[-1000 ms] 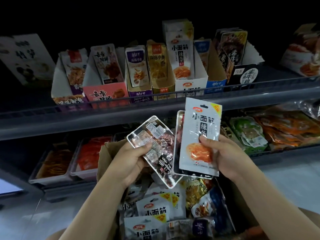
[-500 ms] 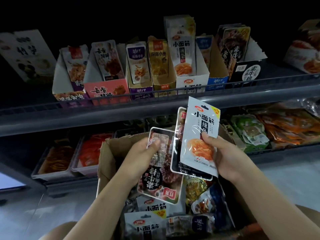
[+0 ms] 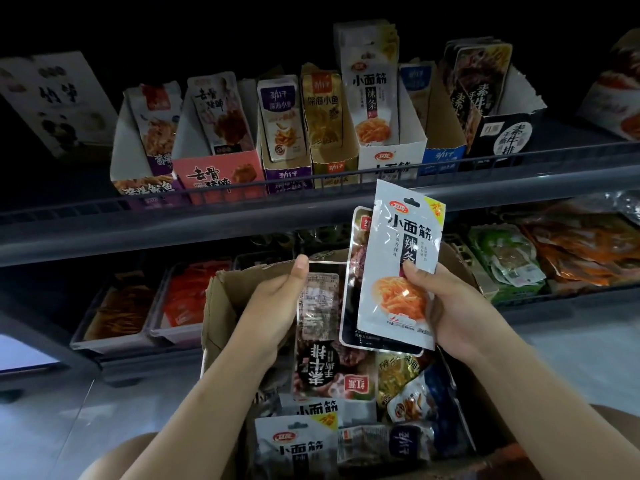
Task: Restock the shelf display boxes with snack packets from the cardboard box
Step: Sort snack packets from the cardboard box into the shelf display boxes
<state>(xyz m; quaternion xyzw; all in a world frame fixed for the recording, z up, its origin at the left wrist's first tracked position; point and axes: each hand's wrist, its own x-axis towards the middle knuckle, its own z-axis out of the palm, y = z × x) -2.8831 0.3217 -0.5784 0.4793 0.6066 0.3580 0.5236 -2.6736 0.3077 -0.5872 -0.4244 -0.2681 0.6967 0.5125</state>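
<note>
Our right hand (image 3: 450, 306) pinches a white noodle-snack packet (image 3: 398, 268); left hand (image 3: 273, 306) grips a dark packet (image 3: 325, 341). We should slot the white one upright into its matching white display box (image 3: 391, 157) at twelve o'clock.

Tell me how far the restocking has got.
Done: the display boxes on the top shelf already hold upright packets. In hand: the right hand holds a white packet with a dark one behind it; the left hand holds a dark packet, upside down. Left: many packets still lie in the cardboard box.
</note>
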